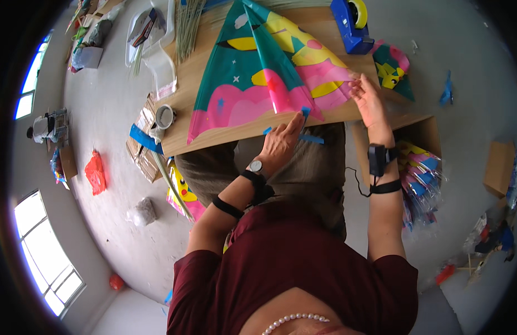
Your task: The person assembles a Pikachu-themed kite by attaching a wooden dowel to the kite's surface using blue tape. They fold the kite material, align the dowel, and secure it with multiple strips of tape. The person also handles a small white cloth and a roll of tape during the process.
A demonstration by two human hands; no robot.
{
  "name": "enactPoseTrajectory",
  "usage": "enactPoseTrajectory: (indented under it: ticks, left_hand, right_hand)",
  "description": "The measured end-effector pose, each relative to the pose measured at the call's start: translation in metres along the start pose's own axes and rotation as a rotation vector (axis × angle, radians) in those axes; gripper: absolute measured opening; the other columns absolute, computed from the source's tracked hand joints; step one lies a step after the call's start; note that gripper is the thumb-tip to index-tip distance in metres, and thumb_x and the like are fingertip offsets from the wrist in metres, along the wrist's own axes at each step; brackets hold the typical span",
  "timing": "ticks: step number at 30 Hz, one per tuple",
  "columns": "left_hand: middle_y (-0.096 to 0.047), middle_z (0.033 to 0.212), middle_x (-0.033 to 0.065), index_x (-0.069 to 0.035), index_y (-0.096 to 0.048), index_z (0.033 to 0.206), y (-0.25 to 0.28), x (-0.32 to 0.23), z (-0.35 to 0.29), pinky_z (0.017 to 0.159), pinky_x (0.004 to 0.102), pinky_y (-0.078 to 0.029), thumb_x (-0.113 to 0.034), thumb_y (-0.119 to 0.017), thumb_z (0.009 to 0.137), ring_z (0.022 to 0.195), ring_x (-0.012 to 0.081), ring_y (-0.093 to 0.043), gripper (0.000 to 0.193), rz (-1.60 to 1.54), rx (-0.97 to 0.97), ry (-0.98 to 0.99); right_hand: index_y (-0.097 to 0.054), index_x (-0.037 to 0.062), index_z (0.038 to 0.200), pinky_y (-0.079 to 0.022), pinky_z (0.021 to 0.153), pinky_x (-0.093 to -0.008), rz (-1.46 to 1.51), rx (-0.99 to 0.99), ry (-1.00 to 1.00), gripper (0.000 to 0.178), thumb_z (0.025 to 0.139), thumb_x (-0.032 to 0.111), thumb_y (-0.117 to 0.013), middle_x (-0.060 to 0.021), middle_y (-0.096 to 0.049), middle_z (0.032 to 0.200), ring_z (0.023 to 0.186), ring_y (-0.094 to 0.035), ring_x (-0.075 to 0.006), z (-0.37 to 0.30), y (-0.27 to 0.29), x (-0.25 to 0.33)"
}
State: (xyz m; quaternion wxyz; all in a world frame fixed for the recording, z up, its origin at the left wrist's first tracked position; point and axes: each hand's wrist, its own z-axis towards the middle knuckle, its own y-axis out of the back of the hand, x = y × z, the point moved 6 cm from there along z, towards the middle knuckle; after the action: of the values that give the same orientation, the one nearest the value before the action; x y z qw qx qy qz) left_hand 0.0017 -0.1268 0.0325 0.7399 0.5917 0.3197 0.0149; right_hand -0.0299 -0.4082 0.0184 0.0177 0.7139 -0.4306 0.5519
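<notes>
A kite sheet [236, 95] in green, pink and yellow lies on the wooden table [230, 137], with a folded flap standing up along its middle. My left hand [282, 140] is at the table's near edge, its fingers closed and a short strip of blue tape [306, 111] at the fingertips, touching the kite's lower edge. More blue tape [311, 139] shows just below, by the table's edge. At the kite's right corner, my right hand [370, 103] pinches the pink edge between thumb and fingers. The underside of that grip is hidden.
A blue tape dispenser [350, 33] stands at the table's far right. Thin sticks [188, 30] and a white plastic tray [163, 67] lie far left, with a small cup [165, 116] nearer. Right of my legs, an open carton [426, 131] holds packaged kites.
</notes>
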Motion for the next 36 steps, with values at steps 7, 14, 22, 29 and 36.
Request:
enactPoseTrajectory:
  ticks: [7, 14, 22, 29, 36]
  left_hand:
    - [-0.044, 0.155, 0.0128, -0.003, -0.05, 0.146, -0.005, 0.003, -0.002, 0.087, 0.0457, -0.055, 0.002, -0.058, 0.08, 0.103, 0.0302, -0.065, 0.067, -0.033, 0.022, 0.031]
    - [-0.038, 0.155, 0.0169, -0.008, -0.047, 0.148, 0.001, 0.003, 0.001, 0.095, 0.0459, -0.052, 0.003, -0.06, 0.078, 0.12, 0.0361, -0.06, 0.071, -0.073, 0.027, 0.064]
    - [-0.043, 0.148, 0.0176, -0.01, -0.048, 0.147, -0.001, 0.004, 0.001, 0.096, 0.046, -0.053, 0.003, -0.061, 0.078, 0.121, 0.038, -0.059, 0.071, -0.082, 0.02, 0.061]
    - [-0.043, 0.147, 0.0169, -0.009, -0.05, 0.145, 0.0, 0.004, 0.002, 0.095, 0.0455, -0.053, 0.003, -0.061, 0.078, 0.121, 0.038, -0.059, 0.069, -0.084, 0.025, 0.072]
    - [-0.044, 0.147, 0.0165, -0.009, -0.051, 0.144, 0.0, 0.004, 0.002, 0.094, 0.0457, -0.054, 0.003, -0.06, 0.079, 0.12, 0.038, -0.06, 0.067, -0.086, 0.011, 0.055]
  right_hand:
    - [-0.066, 0.0024, 0.12, -0.036, 0.058, -0.0218, 0.015, 0.069, -0.178, 0.03, 0.107, 0.028, -0.056, 0.0029, -0.056, 0.083, 0.064, -0.044, -0.0044, -0.069, -0.052, -0.087]
    - [-0.066, 0.0038, 0.118, -0.031, 0.052, -0.0213, -0.016, 0.049, -0.233, 0.029, 0.108, 0.027, -0.05, 0.0057, -0.05, 0.072, 0.057, -0.039, -0.0036, -0.078, -0.056, -0.104]
    - [-0.064, 0.0049, 0.118, -0.029, 0.051, -0.0206, -0.007, 0.075, -0.22, 0.028, 0.109, 0.027, -0.049, 0.0057, -0.049, 0.072, 0.055, -0.039, -0.0032, -0.076, -0.061, -0.111]
    - [-0.063, 0.0053, 0.117, -0.029, 0.05, -0.02, -0.023, 0.06, -0.23, 0.028, 0.11, 0.027, -0.047, 0.0068, -0.049, 0.072, 0.055, -0.038, -0.0025, -0.077, -0.065, -0.115]
    - [-0.062, 0.0048, 0.117, -0.03, 0.048, -0.0207, -0.104, 0.029, -0.19, 0.027, 0.11, 0.026, -0.046, 0.0063, -0.049, 0.072, 0.055, -0.039, -0.0025, -0.075, -0.062, -0.119]
